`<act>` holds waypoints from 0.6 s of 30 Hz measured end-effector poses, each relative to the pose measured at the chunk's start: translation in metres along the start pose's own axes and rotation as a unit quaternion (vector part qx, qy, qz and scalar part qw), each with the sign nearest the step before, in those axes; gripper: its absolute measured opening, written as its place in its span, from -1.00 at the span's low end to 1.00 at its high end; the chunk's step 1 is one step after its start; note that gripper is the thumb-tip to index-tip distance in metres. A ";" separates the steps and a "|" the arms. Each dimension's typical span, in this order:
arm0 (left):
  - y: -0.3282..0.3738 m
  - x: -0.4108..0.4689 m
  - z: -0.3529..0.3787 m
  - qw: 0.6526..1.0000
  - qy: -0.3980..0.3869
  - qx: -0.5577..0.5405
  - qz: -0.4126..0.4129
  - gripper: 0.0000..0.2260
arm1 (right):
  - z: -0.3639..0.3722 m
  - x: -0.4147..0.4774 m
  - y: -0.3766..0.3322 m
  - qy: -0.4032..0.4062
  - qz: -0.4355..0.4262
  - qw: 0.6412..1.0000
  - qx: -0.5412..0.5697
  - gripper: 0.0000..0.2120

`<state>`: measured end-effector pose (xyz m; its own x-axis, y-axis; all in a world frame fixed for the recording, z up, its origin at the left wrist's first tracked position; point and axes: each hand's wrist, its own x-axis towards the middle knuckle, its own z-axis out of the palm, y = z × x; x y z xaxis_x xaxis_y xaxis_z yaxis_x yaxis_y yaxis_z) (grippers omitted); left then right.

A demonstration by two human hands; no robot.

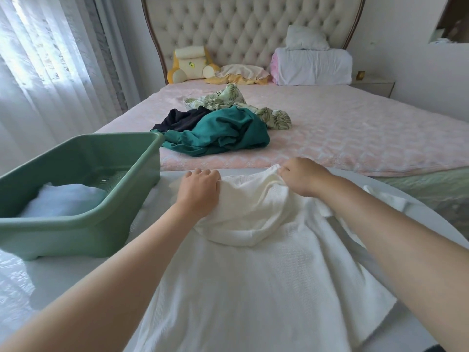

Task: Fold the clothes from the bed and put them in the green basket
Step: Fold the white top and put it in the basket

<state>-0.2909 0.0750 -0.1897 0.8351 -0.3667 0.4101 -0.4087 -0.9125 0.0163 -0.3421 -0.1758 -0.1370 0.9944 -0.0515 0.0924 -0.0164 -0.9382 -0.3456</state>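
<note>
A white knitted garment (253, 262) lies spread on a white table in front of me, its top part bunched up. My left hand (199, 190) grips the garment's upper left edge with curled fingers. My right hand (303, 175) pinches the upper right edge. The green basket (101, 224) stands on the table to the left, with a folded pale item (63, 199) inside. On the pink bed (355, 138) beyond lies a pile: a teal garment (223, 133), a dark garment (182, 119) and a leaf-print garment (228, 99).
Pillows and a folded white blanket (313, 63) sit against the tufted headboard (253, 29). Sheer curtains (50, 59) hang at the left. A nightstand (375, 86) stands at the right of the bed. The round table's edge (431, 214) curves at the right.
</note>
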 end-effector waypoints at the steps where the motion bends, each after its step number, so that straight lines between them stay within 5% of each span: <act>1: 0.002 -0.002 0.004 1.000 0.010 0.016 0.010 -0.81 | -0.001 -0.001 0.004 -0.030 0.027 0.996 -0.078 -0.80; 4: 0.018 -0.007 0.009 0.999 0.024 -0.020 0.043 -0.75 | 0.003 -0.013 0.012 -0.077 0.055 0.975 -0.201 -0.83; 6: 0.030 -0.009 0.011 0.997 -0.021 -0.056 0.056 -0.81 | 0.012 -0.016 0.018 -0.055 0.013 0.972 -0.226 -0.62; 9: 0.041 -0.015 0.020 0.994 -0.073 -0.063 0.051 -0.76 | 0.022 -0.016 0.014 0.020 -0.085 0.988 -0.126 -0.58; 12: 0.043 -0.021 0.021 0.972 -0.211 -0.097 0.030 -0.53 | 0.031 -0.019 0.001 -0.032 -0.101 0.994 -0.019 -0.65; 14: 0.040 -0.023 0.015 0.952 -0.275 -0.127 0.034 -0.38 | 0.037 -0.021 0.000 -0.071 -0.089 0.990 -0.078 -0.66; 18: 0.027 -0.023 0.006 0.952 -0.233 -0.194 0.044 -0.30 | 0.038 -0.019 0.011 -0.066 -0.042 0.983 -0.169 -0.68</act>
<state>-0.3189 0.0582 -0.2040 0.8268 -0.5621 -0.0213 -0.5149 -0.7714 0.3739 -0.3575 -0.1720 -0.1777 0.9982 0.0555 -0.0225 0.0553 -0.9984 -0.0105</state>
